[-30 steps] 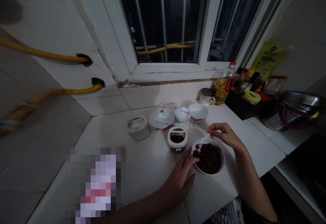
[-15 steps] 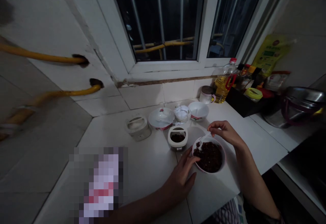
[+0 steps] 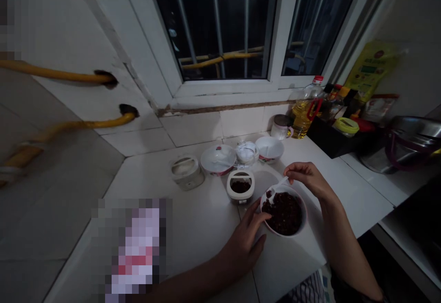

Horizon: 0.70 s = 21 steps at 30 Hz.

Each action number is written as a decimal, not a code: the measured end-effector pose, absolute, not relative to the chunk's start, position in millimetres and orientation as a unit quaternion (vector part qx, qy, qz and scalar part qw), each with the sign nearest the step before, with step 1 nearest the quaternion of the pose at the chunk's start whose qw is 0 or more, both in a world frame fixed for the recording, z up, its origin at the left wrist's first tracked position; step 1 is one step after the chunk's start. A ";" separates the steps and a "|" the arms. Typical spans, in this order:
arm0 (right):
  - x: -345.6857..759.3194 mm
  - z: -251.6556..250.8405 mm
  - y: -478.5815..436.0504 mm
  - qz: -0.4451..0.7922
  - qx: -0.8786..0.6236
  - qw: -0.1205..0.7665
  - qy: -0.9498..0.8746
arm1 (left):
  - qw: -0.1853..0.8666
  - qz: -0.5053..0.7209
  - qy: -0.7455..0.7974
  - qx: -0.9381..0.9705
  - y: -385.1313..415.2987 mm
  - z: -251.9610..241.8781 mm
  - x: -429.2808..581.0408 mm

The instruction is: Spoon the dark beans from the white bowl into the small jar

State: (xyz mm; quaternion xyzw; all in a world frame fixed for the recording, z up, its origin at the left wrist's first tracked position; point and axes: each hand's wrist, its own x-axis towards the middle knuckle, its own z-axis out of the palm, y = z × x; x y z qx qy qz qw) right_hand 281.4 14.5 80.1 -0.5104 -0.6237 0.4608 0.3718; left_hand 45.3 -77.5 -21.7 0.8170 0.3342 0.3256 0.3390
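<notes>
A white bowl [image 3: 303,220] with a pinkish rim stands on the counter, filled with a dark red-brown, chunky food [image 3: 284,213]. My left hand [image 3: 246,238] grips the bowl's left side, the thumb over the rim and the fingers along the outer wall. Pinched in my right hand [image 3: 305,177] is the handle of a white spoon [image 3: 275,191], whose bowl end dips into the food near the far left edge. Just left of the bowl sits a square container [image 3: 240,197] with a pale-framed lid and dark contents.
Behind are another lidded container [image 3: 188,179], a floral bowl [image 3: 217,169], a small white-topped jar [image 3: 246,153] and a second bowl [image 3: 269,149]. At the right back stand a mug [image 3: 280,130], an oil bottle [image 3: 303,114], a black condiment box [image 3: 325,140] and a metal pot [image 3: 375,158].
My right hand has shifted slightly to the right with the spoon, and more of the spoon shows now. My left hand stays on the bowl.
</notes>
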 end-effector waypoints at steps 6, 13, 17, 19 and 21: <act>269.7 80.4 16.8 0.468 -0.517 0.436 -0.569 | 0.341 0.329 0.338 0.813 -77.4 -19.9 44.8; 230.9 87.3 7.0 0.282 -0.469 0.491 -0.677 | 0.340 0.335 0.335 0.812 -76.7 -18.3 46.4; 218.7 88.6 -2.0 0.107 -0.347 0.422 -0.830 | 0.336 0.337 0.337 0.812 -77.4 -18.4 46.6; 220.9 88.7 -4.3 0.081 -0.316 0.396 -0.858 | 0.337 0.335 0.337 0.813 -77.4 -18.9 46.3; 229.9 89.1 -5.0 0.092 -0.326 0.421 -0.842 | 0.339 0.337 0.333 0.813 -77.2 -19.3 46.0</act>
